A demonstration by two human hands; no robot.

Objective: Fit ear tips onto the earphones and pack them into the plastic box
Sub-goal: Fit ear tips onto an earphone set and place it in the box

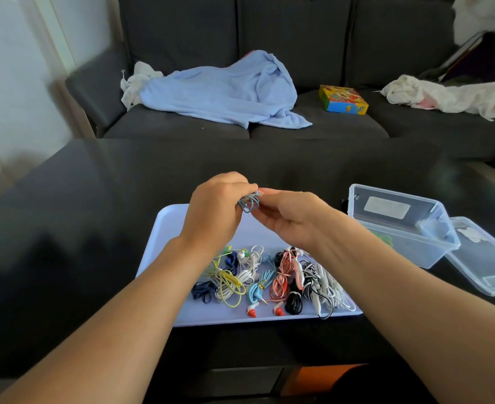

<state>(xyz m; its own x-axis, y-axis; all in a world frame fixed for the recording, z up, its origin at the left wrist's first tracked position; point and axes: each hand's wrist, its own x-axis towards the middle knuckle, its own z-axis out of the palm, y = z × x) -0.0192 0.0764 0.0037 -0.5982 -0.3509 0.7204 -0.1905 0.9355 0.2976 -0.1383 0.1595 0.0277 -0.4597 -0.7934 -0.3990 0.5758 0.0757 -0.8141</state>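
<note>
Broadly, the room holds a dark grey fabric sofa (pixel 298 53) along the far side, its cushions matte and soft-edged. On its seat lie a crumpled light-blue towel (pixel 223 88) of nubby cloth toward the left end, a colourful printed box (pixel 343 99) near the middle, and rumpled white cloth (pixel 450 96) at the right end.

Nearer stands a dark table (pixel 65 243) with a smooth, glossy top that reflects the sofa. A pale lavender tray (pixel 167 225), flat, rectangular and round-cornered, sits at the table's near edge, centred. Along the tray's near edge lie bundled earphones (pixel 272 281): thin coiled cords in navy, yellow, white, light blue, salmon and black, with two red earbuds at the front.

Toward the table's right edge stands a clear plastic box (pixel 397 225), rigid, rectangular and open-topped, with a pale label on its far wall; something green shows through its near wall, not identifiable. Its transparent lid (pixel 485 258) lies flat, touching the box's right side.

Above the tray's far half, the left hand (pixel 214 211) is curled, fingers closed around a small coil of grey-blue earphone cord (pixel 249 202). The right hand (pixel 290 217) meets it, thumb and fingertips pinching the same coil. Whether an ear tip is fitted cannot be told.
</note>
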